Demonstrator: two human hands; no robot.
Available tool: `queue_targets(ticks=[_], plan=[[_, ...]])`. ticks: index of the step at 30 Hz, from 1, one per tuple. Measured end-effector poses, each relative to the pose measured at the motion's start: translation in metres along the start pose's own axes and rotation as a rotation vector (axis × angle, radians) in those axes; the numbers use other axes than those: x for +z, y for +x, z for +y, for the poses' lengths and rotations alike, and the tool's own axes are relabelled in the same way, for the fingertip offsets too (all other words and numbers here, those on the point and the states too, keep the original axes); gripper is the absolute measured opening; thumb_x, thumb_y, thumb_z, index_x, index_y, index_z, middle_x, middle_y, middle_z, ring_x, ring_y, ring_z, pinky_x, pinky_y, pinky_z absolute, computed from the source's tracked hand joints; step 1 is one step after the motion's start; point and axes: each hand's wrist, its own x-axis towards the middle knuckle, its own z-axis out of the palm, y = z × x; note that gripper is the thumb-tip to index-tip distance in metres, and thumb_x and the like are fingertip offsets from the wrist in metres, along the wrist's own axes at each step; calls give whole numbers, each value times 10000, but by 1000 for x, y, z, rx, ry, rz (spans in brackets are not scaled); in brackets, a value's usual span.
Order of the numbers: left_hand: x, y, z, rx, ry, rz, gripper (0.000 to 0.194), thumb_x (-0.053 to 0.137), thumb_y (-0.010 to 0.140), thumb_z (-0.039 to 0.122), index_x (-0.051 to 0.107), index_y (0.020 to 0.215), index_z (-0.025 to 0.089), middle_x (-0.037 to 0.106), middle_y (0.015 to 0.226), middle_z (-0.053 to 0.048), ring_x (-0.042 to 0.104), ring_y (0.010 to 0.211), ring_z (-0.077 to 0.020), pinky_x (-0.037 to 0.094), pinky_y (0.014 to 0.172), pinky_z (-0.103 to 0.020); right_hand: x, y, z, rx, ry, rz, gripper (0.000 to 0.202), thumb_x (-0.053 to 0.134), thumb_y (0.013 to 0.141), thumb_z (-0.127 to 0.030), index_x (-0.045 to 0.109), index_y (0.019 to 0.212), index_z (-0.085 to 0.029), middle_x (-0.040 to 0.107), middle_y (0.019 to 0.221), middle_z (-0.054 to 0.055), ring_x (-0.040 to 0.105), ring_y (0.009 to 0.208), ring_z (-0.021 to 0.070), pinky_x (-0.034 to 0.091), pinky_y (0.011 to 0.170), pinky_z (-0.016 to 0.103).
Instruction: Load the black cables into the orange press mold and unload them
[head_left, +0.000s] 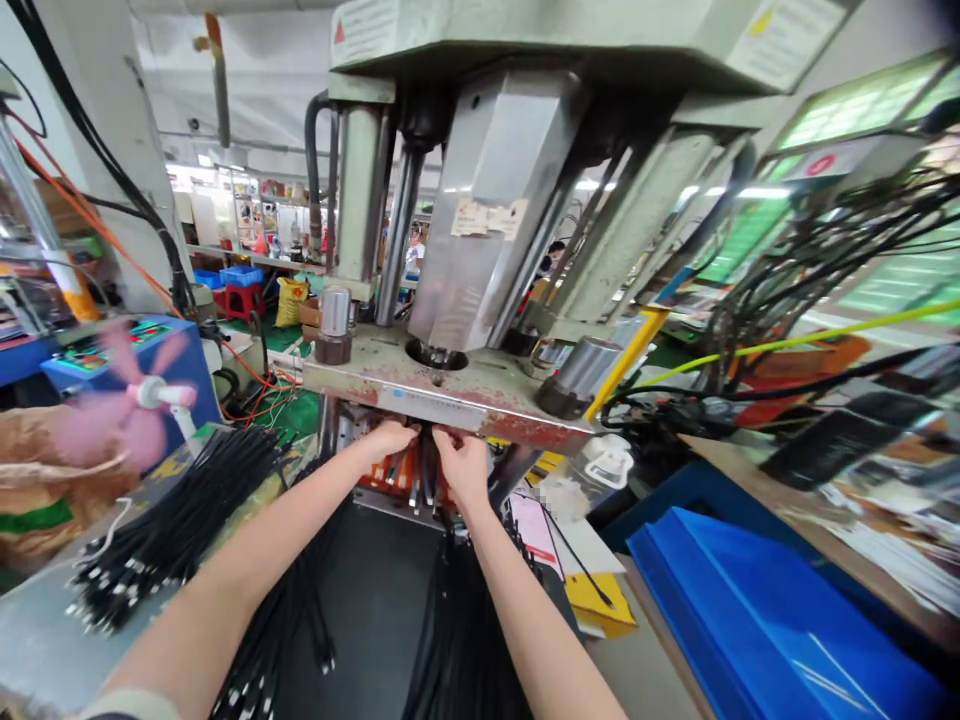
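Note:
Both my hands reach into the gap beneath the plate (450, 405) of a large press. My left hand (391, 437) has its fingers drawn together at the mold area, fingertips partly hidden in shadow under the plate. Close beside it, my right hand (463, 465) is pinched, thumb and fingers pointing up and inward. What either pinch holds is too small and dark to make out. Several dark cables with metal tips (415, 492) hang between the hands, before an orange-red block (381, 470). A bundle of black cables (461, 640) lies under my right forearm.
Another black cable bundle (187, 510) with metal plugs lies on the left table. A pink fan (150, 392) spins near it. On the right are a blue plastic bin (757, 610), a yellow box (600, 605) and a pink paper (536, 530). Steel columns (400, 230) flank the press cylinder.

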Motion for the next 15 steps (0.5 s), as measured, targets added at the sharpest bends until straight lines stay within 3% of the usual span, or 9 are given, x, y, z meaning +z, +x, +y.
queue_targets(ticks=[2,4,7,9,13,15], plan=[[12,-19,0,-50,-95,-99,434,364,935,461,651,876,141,704,930,-150,678,824,-235,534,727,-353,-10,-18,-2,43,282,3,336,530,842,-499,632,867,-180,662,753,52,619,679,198,518,635,313],[24,-43,-2,-118,-282,-208,462,328,948,457,633,842,127,694,826,-135,639,625,-174,514,570,-296,-19,-37,2,156,443,69,314,544,828,-500,593,877,-193,632,727,24,593,612,166,508,568,285],[40,-81,-6,-211,-585,-304,245,587,845,350,608,790,112,665,743,-86,499,459,-77,362,414,-189,-28,-62,14,373,519,184,261,637,717,-419,537,830,-206,587,664,-8,585,567,150,505,550,277],[47,-102,-8,-219,-647,-327,137,670,765,224,602,762,105,644,714,-53,437,422,-42,293,390,-173,-33,-76,20,445,532,177,282,676,635,-344,517,826,-210,587,667,-14,609,599,158,518,593,288],[48,-127,-8,-235,-678,-416,142,672,726,165,601,837,115,630,699,-32,501,430,-77,352,411,-205,-42,-95,11,349,608,29,320,700,612,-293,506,853,-214,631,746,-4,633,663,160,524,664,296],[47,-134,-8,-290,-673,-445,194,678,733,177,591,896,118,619,676,-29,542,464,-103,385,435,-212,-45,-101,1,263,611,25,307,701,647,-305,520,877,-213,651,809,8,641,713,156,525,715,297]])
